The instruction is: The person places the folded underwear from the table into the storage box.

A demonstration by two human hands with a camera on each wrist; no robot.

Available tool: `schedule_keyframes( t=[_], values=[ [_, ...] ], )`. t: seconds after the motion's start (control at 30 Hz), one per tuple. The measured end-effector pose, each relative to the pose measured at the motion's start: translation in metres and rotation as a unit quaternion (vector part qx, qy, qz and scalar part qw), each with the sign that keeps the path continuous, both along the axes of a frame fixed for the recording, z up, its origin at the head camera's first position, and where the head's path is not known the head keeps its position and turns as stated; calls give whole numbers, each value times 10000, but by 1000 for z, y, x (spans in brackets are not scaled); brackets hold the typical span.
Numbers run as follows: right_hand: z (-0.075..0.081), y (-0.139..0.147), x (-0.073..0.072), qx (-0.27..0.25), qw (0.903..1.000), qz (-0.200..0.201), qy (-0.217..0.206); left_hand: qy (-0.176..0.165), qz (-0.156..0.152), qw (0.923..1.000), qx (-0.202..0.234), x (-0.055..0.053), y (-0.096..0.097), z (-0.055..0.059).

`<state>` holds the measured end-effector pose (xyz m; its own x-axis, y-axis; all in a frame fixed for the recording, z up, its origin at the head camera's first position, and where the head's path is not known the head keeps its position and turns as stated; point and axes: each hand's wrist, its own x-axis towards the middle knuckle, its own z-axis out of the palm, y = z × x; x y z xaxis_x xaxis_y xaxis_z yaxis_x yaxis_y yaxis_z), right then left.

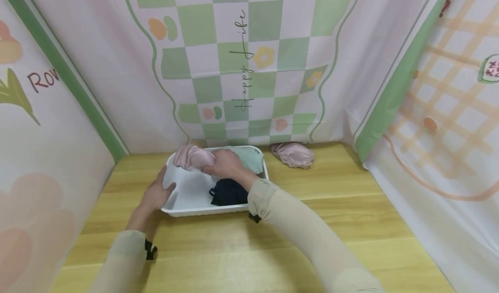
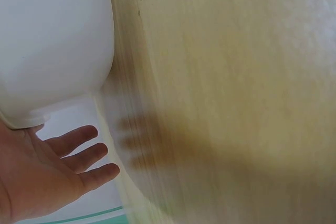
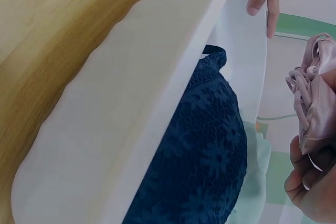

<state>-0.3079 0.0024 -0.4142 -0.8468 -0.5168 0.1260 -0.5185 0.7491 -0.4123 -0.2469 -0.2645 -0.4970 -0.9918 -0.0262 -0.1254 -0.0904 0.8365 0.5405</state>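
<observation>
My right hand [image 1: 228, 164] grips a folded pale pink satin bra [image 1: 191, 157] above the far left part of a white tray [image 1: 187, 210]. In the right wrist view, thin looped straps bunch on this pink bra [image 3: 315, 98] beside the fingers. At the tray's left rim, my left hand [image 1: 156, 194] has its thumb inside and its fingers outside; three of those fingers [image 2: 86, 150] spread loosely off the wall. A navy lace bra [image 3: 194, 150] lies in the tray's near right part. Behind it is a mint green bra [image 1: 251, 157], partly hidden by my right hand.
Another pink satin bra [image 1: 294, 155] lies on the wooden table [image 1: 234, 249], to the right of the tray near the back edge. A checked green and white curtain [image 1: 234, 67] hangs behind the table, with printed cloth at both sides.
</observation>
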Motion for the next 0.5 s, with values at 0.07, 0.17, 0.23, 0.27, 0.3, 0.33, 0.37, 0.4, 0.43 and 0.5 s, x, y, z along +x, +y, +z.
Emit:
schedule_keyframes(
  t=[0.07, 0.17, 0.23, 0.27, 0.3, 0.33, 0.37, 0.4, 0.43, 0.5],
  values=[
    [0, -2, 0, 42, 10000, 30, 3, 16, -1, 10000, -17, 0, 0, 0],
    [0, -6, 0, 94, 9999, 49, -25, 68, -9, 10000, -34, 1, 0, 0],
    [1, -8, 1, 148, 9999, 40, -44, 106, -17, 9999, -30, 1, 0, 1],
    [1, -10, 1, 189, 9998, 37, -40, 122, -22, 9999, -27, 2, 1, 1],
    [0, -12, 1, 235, 9997, 46, -44, 128, -25, 9999, -20, 2, 1, 1],
    [0, -13, 0, 279, 9996, 53, -51, 132, -30, 9999, -19, 2, 1, 2],
    [0, -14, 0, 313, 9995, 59, -58, 125, -24, 9999, -19, 2, 1, 2],
    [-1, -16, -1, 369, 9993, 64, -54, 109, -18, 9999, -25, 2, 1, 2],
    [-2, -17, -2, 407, 9991, 68, -60, 93, -10, 9999, -40, 2, 1, 2],
    [-4, -20, -3, 526, 9986, 66, -51, 64, 7, 10000, -63, 1, 1, 1]
  ],
)
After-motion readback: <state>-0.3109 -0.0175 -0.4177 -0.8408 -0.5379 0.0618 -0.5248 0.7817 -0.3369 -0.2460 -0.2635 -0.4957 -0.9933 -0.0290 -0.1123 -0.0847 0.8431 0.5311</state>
